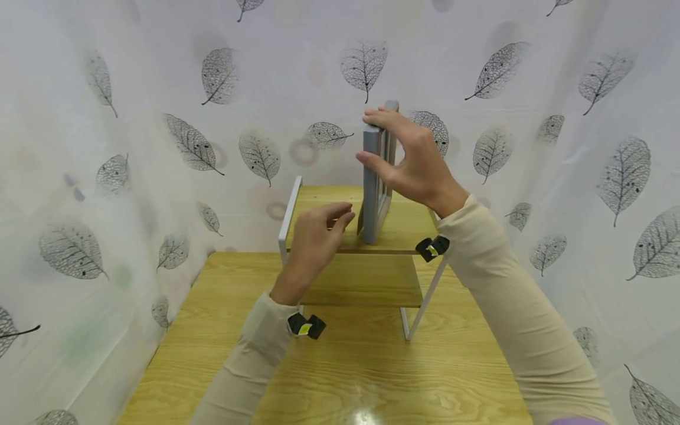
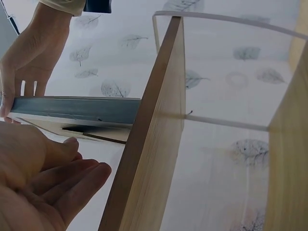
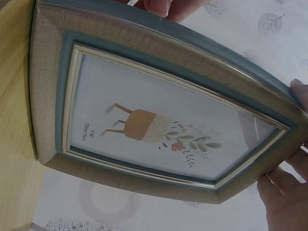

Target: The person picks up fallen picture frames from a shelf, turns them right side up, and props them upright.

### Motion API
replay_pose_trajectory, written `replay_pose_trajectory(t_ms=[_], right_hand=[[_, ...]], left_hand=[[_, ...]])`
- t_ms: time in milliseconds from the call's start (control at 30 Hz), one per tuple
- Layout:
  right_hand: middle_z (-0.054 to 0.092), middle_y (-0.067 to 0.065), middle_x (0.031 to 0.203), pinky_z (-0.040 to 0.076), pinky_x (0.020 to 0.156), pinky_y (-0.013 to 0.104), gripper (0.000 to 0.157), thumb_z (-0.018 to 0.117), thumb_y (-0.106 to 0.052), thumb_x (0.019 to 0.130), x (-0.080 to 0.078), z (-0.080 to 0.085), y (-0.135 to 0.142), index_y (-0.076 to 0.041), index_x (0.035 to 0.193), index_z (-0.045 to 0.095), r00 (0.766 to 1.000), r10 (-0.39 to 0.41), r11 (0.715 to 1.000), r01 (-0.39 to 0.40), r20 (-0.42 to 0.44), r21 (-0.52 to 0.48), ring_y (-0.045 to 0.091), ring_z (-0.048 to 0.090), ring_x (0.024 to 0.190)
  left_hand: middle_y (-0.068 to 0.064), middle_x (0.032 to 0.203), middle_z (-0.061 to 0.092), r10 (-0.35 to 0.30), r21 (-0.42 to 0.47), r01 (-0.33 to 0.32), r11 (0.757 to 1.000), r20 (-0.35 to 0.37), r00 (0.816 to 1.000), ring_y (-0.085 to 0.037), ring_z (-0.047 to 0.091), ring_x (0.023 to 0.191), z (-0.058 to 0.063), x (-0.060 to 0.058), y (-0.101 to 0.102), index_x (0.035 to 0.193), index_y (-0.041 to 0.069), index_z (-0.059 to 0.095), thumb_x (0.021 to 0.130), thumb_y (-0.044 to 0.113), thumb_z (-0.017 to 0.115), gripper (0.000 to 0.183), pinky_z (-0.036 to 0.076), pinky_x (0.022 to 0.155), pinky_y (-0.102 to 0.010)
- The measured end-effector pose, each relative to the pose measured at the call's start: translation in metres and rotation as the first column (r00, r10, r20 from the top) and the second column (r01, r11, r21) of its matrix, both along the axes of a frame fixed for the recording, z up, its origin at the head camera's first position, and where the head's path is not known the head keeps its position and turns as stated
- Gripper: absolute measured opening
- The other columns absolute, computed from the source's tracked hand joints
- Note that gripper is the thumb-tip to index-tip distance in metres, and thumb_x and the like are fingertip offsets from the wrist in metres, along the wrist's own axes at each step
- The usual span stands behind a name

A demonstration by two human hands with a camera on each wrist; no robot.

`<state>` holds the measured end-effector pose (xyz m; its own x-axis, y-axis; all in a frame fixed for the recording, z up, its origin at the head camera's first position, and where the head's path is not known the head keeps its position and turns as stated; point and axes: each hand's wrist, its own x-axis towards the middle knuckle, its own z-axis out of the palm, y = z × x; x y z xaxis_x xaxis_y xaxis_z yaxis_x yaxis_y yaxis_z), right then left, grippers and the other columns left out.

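A picture frame [image 1: 370,183] with a blue-grey edge stands upright on the top board [image 1: 414,227] of a small two-tier shelf, seen nearly edge-on from the head. My right hand [image 1: 417,156] grips its upper end between thumb and fingers. The right wrist view shows its front: a wood-toned border [image 3: 45,101] around a print [image 3: 144,126] of a plant in an orange pot. Behind the frame, on its left, my left hand [image 1: 321,236] has loosely bent fingers holding nothing. A back flap [image 2: 98,130] stands slightly away from the frame near those fingertips.
The shelf has white metal side legs [image 1: 425,298] and a lower board [image 1: 366,280]. It stands on a wood-grain table [image 1: 366,366]. A pale curtain [image 1: 319,71] printed with leaves hangs behind and on both sides.
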<state>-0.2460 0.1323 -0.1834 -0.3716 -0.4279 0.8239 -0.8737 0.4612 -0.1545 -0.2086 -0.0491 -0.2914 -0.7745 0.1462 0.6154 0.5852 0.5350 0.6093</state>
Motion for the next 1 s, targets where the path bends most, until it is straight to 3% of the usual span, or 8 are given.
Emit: replay_pose_trajectory(t_ms=[333, 667, 1000], right_hand=[[0.058, 0.009, 0.129, 0.028, 0.111, 0.028, 0.045, 0.077, -0.009, 0.079, 0.003, 0.002, 0.006, 0.0, 0.12, 0.06, 0.997, 0.047, 0.998, -0.045, 0.06, -0.034, 0.014, 0.039, 0.132], [0.058, 0.023, 0.124, 0.031, 0.11, 0.03, 0.042, 0.072, 0.007, 0.078, 0.032, 0.012, 0.002, 0.013, 0.115, 0.055, 0.992, 0.098, 0.993, -0.093, 0.079, -0.072, 0.025, 0.042, 0.131], [0.055, 0.028, 0.124, 0.03, 0.111, 0.034, 0.042, 0.07, 0.013, 0.077, 0.028, 0.009, 0.007, 0.016, 0.115, 0.053, 0.975, 0.197, 0.975, -0.184, 0.1, -0.122, 0.024, 0.039, 0.134]], left_hand=[[-0.009, 0.106, 0.07, -0.054, -0.049, 0.053, 0.997, -0.019, 0.998, -0.015, 0.068, 0.092, -0.001, -0.001, 0.008, 0.111, 0.002, 0.069, 0.091, 0.017, 0.064, 0.025, 0.054, 0.074, -0.019], [-0.01, 0.106, 0.069, -0.099, -0.033, 0.098, 0.995, -0.014, 0.995, -0.015, 0.069, 0.09, 0.0, 0.0, 0.015, 0.112, 0.003, 0.069, 0.089, 0.014, 0.066, 0.025, 0.054, 0.071, -0.017], [-0.011, 0.104, 0.07, -0.107, -0.053, 0.104, 0.993, -0.047, 0.993, -0.014, 0.069, 0.089, -0.001, 0.001, 0.019, 0.109, 0.002, 0.07, 0.086, 0.009, 0.069, 0.024, 0.054, 0.07, -0.015]])
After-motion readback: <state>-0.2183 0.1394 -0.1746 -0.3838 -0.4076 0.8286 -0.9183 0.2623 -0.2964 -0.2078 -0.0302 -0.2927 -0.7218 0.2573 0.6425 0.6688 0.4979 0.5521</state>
